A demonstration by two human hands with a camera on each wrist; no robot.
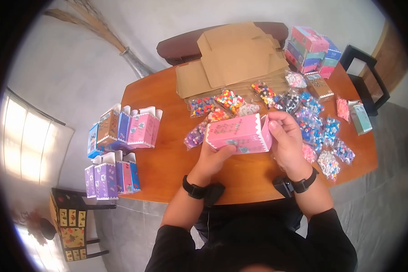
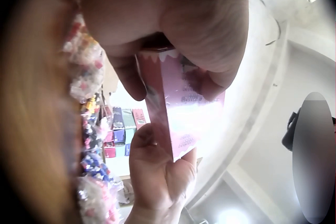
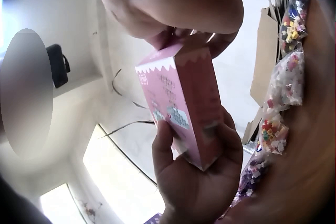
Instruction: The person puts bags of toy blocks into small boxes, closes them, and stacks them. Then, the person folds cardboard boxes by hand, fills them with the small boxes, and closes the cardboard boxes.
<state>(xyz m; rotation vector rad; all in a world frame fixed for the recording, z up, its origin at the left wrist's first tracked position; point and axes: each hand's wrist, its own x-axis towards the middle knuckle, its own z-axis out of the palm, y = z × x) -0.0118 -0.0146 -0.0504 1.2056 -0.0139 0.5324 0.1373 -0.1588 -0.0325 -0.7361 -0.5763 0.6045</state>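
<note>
Pink box [image 1: 235, 130] held up over the table [image 1: 161, 174].
Left hand [image 1: 215, 159] curls round one end, right hand [image 1: 285, 141] pinches the other (right wrist view shows left fingers [image 3: 231, 137] hidden in the head view).

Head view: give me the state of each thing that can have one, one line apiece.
Pink box, held sideways, end closure unclear
Left hand, gripping the pink box
Right hand, pinching its end
Boxes at left, upright, most with flaps raised
Stacked boxes, appear closed
Cardboard, flat, piled
Clear bags, filled, lying down
Brown box, closure unclear
Mint box, closure unclear
</note>
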